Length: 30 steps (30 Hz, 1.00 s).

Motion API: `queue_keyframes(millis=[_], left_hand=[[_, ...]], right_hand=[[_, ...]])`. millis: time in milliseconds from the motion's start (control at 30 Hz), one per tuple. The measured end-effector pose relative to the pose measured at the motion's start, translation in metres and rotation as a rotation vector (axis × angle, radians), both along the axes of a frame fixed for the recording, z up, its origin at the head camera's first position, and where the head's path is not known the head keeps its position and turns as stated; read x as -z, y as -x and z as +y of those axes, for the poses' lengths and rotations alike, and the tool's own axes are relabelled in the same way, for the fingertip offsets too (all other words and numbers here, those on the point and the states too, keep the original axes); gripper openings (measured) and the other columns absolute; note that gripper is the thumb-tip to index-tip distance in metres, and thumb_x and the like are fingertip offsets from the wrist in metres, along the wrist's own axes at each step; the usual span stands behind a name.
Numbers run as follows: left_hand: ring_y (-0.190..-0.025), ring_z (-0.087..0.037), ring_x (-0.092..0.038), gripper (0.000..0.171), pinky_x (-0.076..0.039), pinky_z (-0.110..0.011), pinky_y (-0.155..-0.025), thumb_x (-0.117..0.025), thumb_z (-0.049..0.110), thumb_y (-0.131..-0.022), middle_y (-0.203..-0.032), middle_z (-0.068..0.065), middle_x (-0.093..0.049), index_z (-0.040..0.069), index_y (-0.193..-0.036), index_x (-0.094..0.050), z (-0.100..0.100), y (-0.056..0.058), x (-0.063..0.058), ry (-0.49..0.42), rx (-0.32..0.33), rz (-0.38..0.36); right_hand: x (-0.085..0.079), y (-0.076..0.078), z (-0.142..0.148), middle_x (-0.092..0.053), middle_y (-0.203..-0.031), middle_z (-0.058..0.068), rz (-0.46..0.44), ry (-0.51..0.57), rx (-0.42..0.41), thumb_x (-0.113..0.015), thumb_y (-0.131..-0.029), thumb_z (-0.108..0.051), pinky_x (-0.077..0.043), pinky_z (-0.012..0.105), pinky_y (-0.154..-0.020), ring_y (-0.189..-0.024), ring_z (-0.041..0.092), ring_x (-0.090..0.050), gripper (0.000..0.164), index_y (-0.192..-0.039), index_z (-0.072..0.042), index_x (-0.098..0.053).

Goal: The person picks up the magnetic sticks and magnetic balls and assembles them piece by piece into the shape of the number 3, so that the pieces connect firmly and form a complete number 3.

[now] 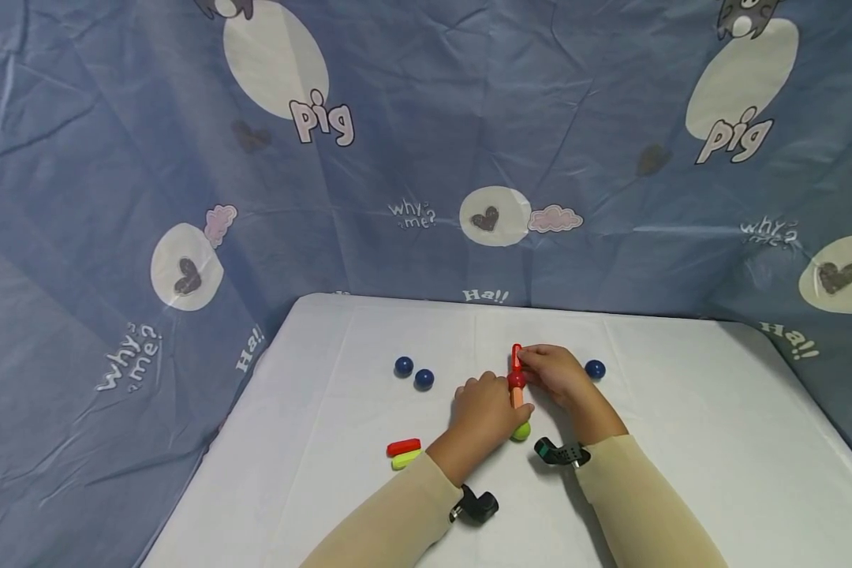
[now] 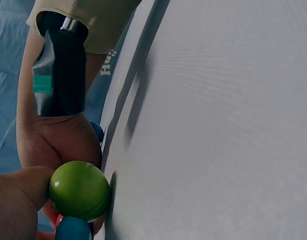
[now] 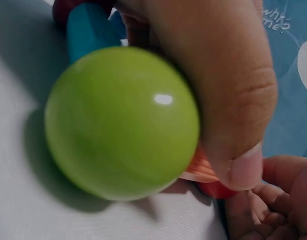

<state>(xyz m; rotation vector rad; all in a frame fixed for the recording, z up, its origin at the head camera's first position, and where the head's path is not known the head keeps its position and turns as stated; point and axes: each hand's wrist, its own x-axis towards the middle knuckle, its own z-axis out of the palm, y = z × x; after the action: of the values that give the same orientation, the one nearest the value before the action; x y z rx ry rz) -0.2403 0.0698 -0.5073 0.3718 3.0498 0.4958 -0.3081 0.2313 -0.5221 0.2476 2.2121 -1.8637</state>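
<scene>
Only wrist views show the teal stick (image 3: 91, 31).

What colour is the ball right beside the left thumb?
Green; the ball shows best in the right wrist view.

Place: a cloth-screened tabletop recording space; home, lab or studio, cannot tell
Tabletop: covered in white (image 1: 326, 386)
Backdrop: blue cloth (image 1: 412, 71) printed with "pig" and "why me?", hanging behind and at both sides
Wrist cameras: black (image 1: 479, 506), one per arm
</scene>
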Motion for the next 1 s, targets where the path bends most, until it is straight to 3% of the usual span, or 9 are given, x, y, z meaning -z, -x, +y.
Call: queue_keyframes(millis=[500, 733, 1000], left_hand=[[-0.085, -0.023, -0.061, 0.053, -0.043, -0.037, -0.07, -0.072, 0.062, -0.089, -0.097, -0.002, -0.066, 0.015, -0.113, -0.078, -0.001, 0.002, 0.005, -0.005, 0.028, 0.006], [-0.084, -0.022, -0.06, 0.051, -0.043, -0.036, -0.07, -0.072, 0.063, -0.089, -0.097, 0.0, -0.065, 0.017, -0.109, -0.077, -0.002, 0.001, 0.006, 0.0, 0.023, 0.007], [-0.084, -0.021, -0.059, 0.052, -0.044, -0.035, -0.071, -0.071, 0.064, -0.089, -0.099, 0.002, -0.067, 0.017, -0.111, -0.077, -0.003, -0.002, 0.004, -0.007, 0.033, 0.022]], right_hand=[[-0.001, -0.01, -0.004, -0.068, -0.128, 0.022, 0.047, -0.121, 0.058, -0.061, -0.106, -0.021, -0.059, 0.027, -0.088, -0.1, 0.017, -0.068, 0.039, -0.134, 0.006, -0.063], [-0.008, -0.023, 0.003, -0.071, -0.125, 0.018, 0.078, -0.324, 0.083, -0.061, -0.105, -0.028, -0.057, 0.033, -0.088, -0.105, 0.024, -0.07, 0.04, -0.134, -0.001, -0.065], [-0.028, -0.043, 0.037, -0.07, -0.123, 0.02, 0.328, -0.598, 0.181, -0.062, -0.104, -0.027, -0.051, 0.051, -0.095, -0.114, 0.037, -0.065, 0.035, -0.129, -0.003, -0.067]])
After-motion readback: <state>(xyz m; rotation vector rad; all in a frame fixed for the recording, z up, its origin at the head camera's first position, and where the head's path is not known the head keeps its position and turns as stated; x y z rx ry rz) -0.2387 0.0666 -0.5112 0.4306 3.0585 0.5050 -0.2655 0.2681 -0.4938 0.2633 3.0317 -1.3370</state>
